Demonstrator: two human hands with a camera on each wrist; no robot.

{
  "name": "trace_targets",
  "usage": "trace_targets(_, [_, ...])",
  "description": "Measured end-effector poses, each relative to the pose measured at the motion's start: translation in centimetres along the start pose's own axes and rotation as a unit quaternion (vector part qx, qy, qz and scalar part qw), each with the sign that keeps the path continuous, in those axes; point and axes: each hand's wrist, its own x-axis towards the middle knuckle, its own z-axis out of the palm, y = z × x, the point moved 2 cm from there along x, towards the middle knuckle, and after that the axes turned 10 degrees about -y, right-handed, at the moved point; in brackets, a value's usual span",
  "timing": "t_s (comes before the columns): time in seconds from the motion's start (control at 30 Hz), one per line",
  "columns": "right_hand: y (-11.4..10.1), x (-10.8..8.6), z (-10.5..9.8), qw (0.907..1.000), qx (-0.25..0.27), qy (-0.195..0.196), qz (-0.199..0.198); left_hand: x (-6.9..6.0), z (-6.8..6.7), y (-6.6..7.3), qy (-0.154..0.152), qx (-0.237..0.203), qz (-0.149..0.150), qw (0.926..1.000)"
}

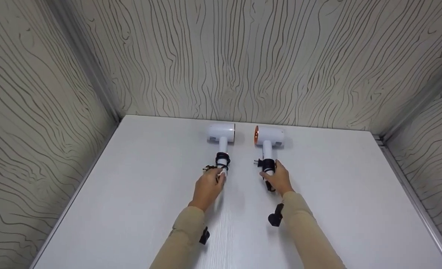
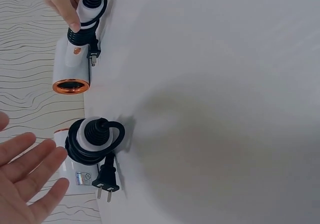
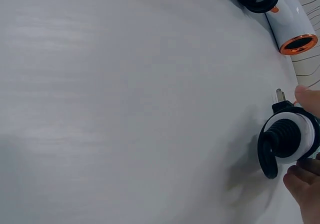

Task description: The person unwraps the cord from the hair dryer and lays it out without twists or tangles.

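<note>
Two white hair dryers lie on the white table near its back edge, nozzles facing each other in the head view. Each has its black cord wound round the handle. At the left hair dryer point(image 1: 221, 132), my left hand point(image 1: 207, 186) is by the lower handle; the left wrist view shows its fingers point(image 2: 32, 171) spread and straight beside the coiled cord point(image 2: 82, 146). My right hand point(image 1: 280, 179) holds the right hair dryer point(image 1: 271, 136) by the handle, thumb and fingers on opposite sides in the right wrist view. This dryer's nozzle has an orange ring point(image 2: 71, 87).
A two-pin plug point(image 2: 106, 178) sticks out from the left dryer's cord, another plug point(image 1: 258, 162) from the right one's. Wood-patterned panels point(image 1: 228, 63) rise behind and beside the white table point(image 1: 150, 209). Black devices point(image 1: 275, 216) are strapped under both sleeves.
</note>
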Motion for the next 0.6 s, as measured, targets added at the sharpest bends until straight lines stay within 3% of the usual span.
trace_targets(0.6, [0.08, 0.09, 0.32, 0.9997, -0.004, 0.026, 0.002, -0.23, 0.29, -0.17, -0.008, 0.001, -0.004, 1.0])
